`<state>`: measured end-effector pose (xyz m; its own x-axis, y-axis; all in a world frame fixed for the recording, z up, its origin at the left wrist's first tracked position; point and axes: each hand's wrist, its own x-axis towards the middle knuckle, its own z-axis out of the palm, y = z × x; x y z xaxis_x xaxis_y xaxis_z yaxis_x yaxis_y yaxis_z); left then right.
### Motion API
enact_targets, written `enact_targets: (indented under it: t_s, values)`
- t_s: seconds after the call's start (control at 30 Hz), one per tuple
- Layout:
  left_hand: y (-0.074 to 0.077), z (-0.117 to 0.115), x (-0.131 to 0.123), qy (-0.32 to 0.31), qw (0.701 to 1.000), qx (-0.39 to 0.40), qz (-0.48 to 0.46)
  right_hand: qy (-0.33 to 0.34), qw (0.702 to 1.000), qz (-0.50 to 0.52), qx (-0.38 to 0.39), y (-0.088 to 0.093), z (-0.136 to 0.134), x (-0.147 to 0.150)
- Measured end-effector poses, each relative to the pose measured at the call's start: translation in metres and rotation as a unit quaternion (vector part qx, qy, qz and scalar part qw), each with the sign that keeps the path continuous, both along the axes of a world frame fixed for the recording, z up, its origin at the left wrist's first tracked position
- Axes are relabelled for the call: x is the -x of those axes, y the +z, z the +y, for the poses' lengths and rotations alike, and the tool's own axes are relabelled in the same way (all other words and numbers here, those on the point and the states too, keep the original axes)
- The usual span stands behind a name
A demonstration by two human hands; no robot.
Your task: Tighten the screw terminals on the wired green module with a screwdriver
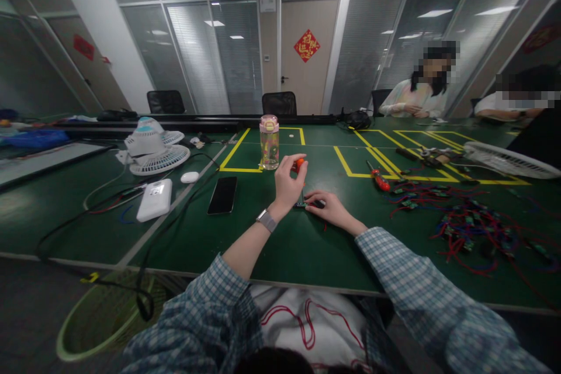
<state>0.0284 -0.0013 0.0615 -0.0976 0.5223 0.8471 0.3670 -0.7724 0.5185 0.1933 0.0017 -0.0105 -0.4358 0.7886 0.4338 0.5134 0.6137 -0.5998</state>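
Observation:
My left hand (289, 184) is closed around the orange handle of a screwdriver (300, 163), held upright with its shaft pointing down. Below it, a small circuit board (300, 205) lies on the green table, and the screwdriver's tip comes down at or close to it. The fingertips of my right hand (326, 208) pinch the board's right side, where a dark part and a short red wire (325, 226) show. Whether the tip touches the board, I cannot tell.
Wired circuit boards (475, 222) lie heaped at the right, near a second screwdriver (379, 180). A water bottle (269, 143) stands beyond my hands. Left are a phone (222, 195), a white power bank (154, 200) and a fan (153, 149). Two people sit across the table.

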Motion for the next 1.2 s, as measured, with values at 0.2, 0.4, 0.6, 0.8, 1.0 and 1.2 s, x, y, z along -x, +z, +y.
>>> enact_targets:
  t_s: [0.2, 0.4, 0.6, 0.8, 1.0, 1.2]
  values:
    - [-0.0003, -0.0004, 0.0010, -0.013, 1.000, 0.011, 0.013, -0.004, 1.000, -0.007, 0.011, 0.0019, -0.0009, 0.0004]
    - [-0.0001, -0.0006, 0.0002, -0.031, 0.999, 0.023, 0.013, -0.002, 1.000, -0.008, 0.010, 0.0016, -0.0003, 0.0000]
    - [0.0000, 0.0015, 0.0002, -0.024, 1.000, 0.007, 0.018, -0.006, 1.000, -0.005, 0.014, 0.0004, 0.0003, -0.0001]
    - [0.0028, -0.0009, 0.0017, 0.004, 1.000, -0.003, 0.019, -0.004, 1.000, -0.004, 0.012, 0.0000, 0.0003, 0.0002]
    - [0.0044, -0.0024, 0.0011, -0.014, 1.000, 0.002, 0.004, -0.005, 1.000, -0.003, 0.014, 0.0011, -0.0004, -0.0001]
    - [0.0051, -0.0034, 0.0009, 0.031, 0.999, -0.009, 0.008, -0.007, 1.000, -0.004, 0.018, 0.0022, -0.0011, -0.0002]
